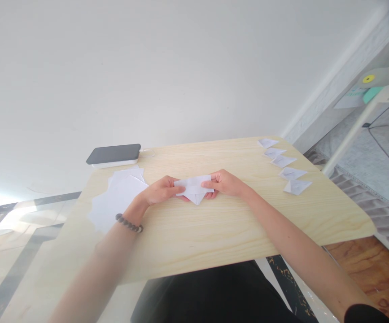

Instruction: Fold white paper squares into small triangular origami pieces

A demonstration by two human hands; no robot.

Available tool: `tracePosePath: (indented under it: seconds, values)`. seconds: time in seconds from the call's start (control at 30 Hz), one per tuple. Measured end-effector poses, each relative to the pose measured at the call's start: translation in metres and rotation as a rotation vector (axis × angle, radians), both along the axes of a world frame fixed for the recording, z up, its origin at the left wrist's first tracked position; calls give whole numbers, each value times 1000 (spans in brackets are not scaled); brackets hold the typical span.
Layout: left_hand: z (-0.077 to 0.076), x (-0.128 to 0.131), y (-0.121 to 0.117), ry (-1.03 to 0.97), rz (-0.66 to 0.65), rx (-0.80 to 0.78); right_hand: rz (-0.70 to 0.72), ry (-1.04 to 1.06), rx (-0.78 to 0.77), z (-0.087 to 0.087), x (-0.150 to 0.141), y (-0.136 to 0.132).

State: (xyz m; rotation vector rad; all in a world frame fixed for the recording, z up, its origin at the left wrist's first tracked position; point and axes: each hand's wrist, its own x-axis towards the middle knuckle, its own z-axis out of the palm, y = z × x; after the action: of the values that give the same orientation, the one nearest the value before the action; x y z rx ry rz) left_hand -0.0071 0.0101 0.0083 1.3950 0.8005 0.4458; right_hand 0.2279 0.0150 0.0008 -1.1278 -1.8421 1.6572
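At the middle of the desk [181,242], a folded white paper [193,184] pinched by left grip [160,190] and right grip [228,183], loose white sheets [116,193] at its nine o'clock, five folded pieces [284,161] toward three.

1. White sheet [349,99], upper right: carries green print; characters too small and blurred to read.
2. Yellow disc [368,79], above the sheet: bears a small dark centre mark; not legible.
3. Readable text, brands or numbers: none.
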Motion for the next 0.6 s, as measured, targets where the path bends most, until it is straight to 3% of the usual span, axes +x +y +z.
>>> tracePosePath:
  seconds: [0.4, 0.6]
  values:
    - [-10, 13, -1, 147, 246, 173, -44, 4, 57, -4, -5, -3]
    - [-15, 7, 3, 98, 173, 187, -47, 12, 60, -5, -3, -1]
